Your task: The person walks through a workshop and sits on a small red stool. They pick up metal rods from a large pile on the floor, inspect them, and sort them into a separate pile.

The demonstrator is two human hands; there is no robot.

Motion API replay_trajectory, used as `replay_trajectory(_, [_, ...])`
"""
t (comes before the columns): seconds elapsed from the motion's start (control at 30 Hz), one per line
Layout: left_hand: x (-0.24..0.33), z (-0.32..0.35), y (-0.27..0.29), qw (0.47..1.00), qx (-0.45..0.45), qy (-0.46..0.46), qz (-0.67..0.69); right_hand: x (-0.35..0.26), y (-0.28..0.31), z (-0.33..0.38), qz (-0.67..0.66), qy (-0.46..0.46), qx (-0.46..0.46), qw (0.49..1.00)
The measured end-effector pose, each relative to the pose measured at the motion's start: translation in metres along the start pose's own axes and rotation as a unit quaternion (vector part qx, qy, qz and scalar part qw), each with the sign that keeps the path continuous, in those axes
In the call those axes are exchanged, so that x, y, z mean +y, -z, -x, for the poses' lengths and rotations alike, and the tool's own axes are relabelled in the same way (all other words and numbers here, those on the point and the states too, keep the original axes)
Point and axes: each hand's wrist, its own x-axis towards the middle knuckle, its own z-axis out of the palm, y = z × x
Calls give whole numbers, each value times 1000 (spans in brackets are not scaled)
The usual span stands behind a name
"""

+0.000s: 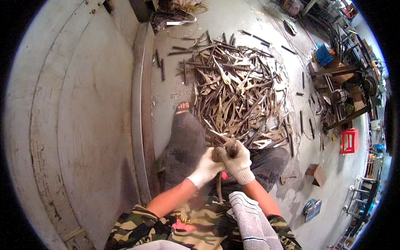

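Head view shows, at centre frame, the gloved left hand [207, 166] and right hand [238, 160] both closed on one metal piece [223, 152], with a big heap of metal pieces [237, 89] above on the floor [233, 25].

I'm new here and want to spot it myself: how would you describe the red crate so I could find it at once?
Start at the big pile of dark metal pieces on the grey floor. Look right, past the cluttered workbench, to the floor below it. The red crate is a small slatted plastic box, the only bright red thing among brown and grey clutter.
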Motion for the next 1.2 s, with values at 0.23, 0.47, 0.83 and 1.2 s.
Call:
replay_trajectory(0.23, [55,-28,-18,994,38,14,101,32,61,13,-289,-252,-79,920])
replay_trajectory(0.47, [-3,-26,-14,988,19,10,153,49,25,28,-125,-218,-132,959])
replay_trajectory(0.83, [14,-22,-9,986,38,24,163,54,1,8,110,-77,-125,983])
replay_trajectory(1.2, [18,-21,-4,994,29,24,104,45,-4,-1,100,-61,-157,981])
